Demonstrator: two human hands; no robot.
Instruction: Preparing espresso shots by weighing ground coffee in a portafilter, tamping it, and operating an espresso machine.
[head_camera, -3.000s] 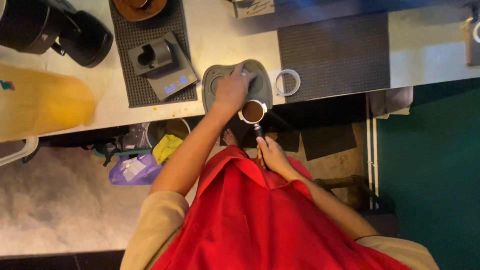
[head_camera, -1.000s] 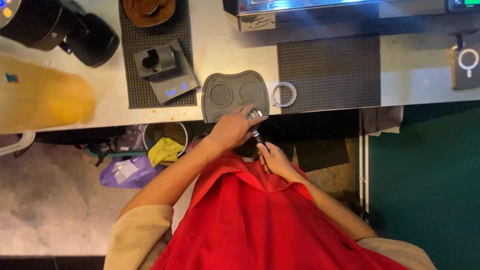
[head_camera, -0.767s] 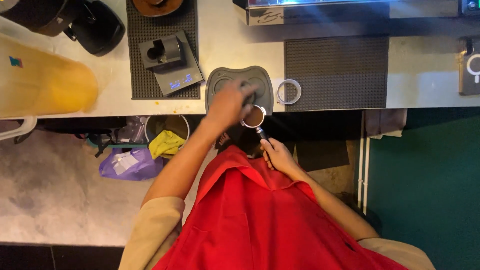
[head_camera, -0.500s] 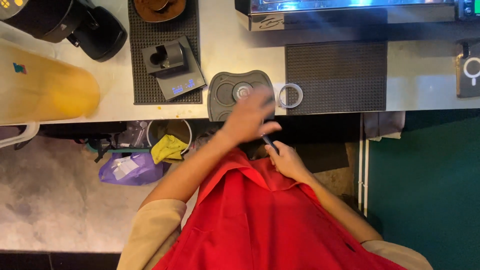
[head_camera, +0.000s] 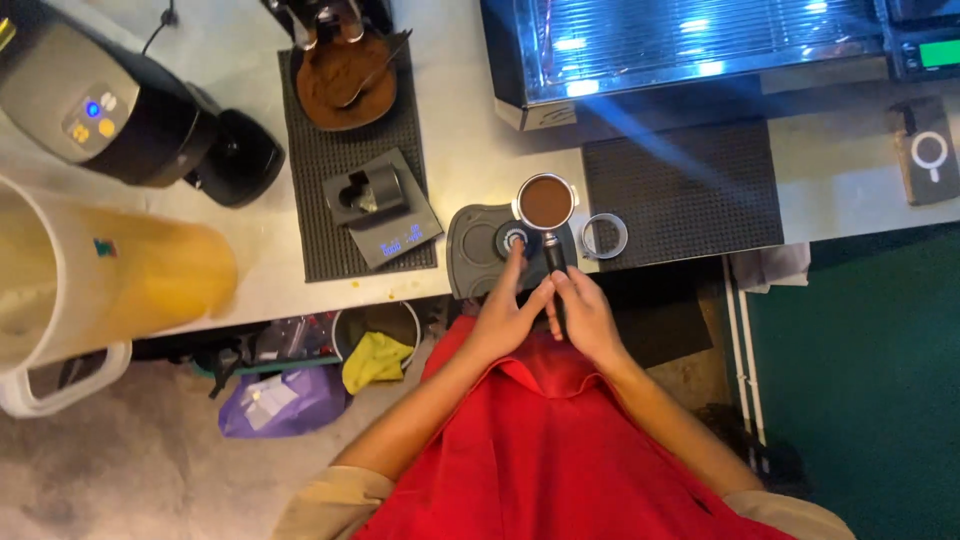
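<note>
Head view, looking straight down at a counter (head_camera: 480, 140) and two bare forearms over a red apron (head_camera: 560, 450).

Hands:
- Left hand (head_camera: 505, 315): forearm angles up from lower left, fingers stretched forward, index tip on or just over the tamper (head_camera: 514, 240). Not closed on anything; can't tell if it actually touches.
- Right hand (head_camera: 585, 315): forearm comes up from lower right, fingers wrapped round the portafilter (head_camera: 547, 215) handle at the counter edge. The two hands touch at the thumbs.

Portafilter: basket full of brown grounds, resting on the upper right corner of the grey tamping mat (head_camera: 475, 255), handle pointing back at the person. Tamper sits in the mat just left of the handle.

Left to right, counts:
- 1 big translucent jug (head_camera: 90, 290) with yellow liquid, far left.
- 1 black grinder (head_camera: 120, 110), lying across the top left.
- 2 black ribbed mats: left mat (head_camera: 320, 220) carries 1 bowl of grounds (head_camera: 345, 85) and 1 small scale (head_camera: 385, 215) with a lit display; right mat (head_camera: 690, 195) is just beside the ring.
- 1 metal ring (head_camera: 604, 236), right of the portafilter, touching neither it nor the hands.
- 1 espresso machine (head_camera: 680, 45) along the top.
- 1 small dark device (head_camera: 925, 150), far right.

Under the counter: 1 bin (head_camera: 378, 325) with a yellow cloth (head_camera: 372, 360), 1 purple bag (head_camera: 280, 400).
</note>
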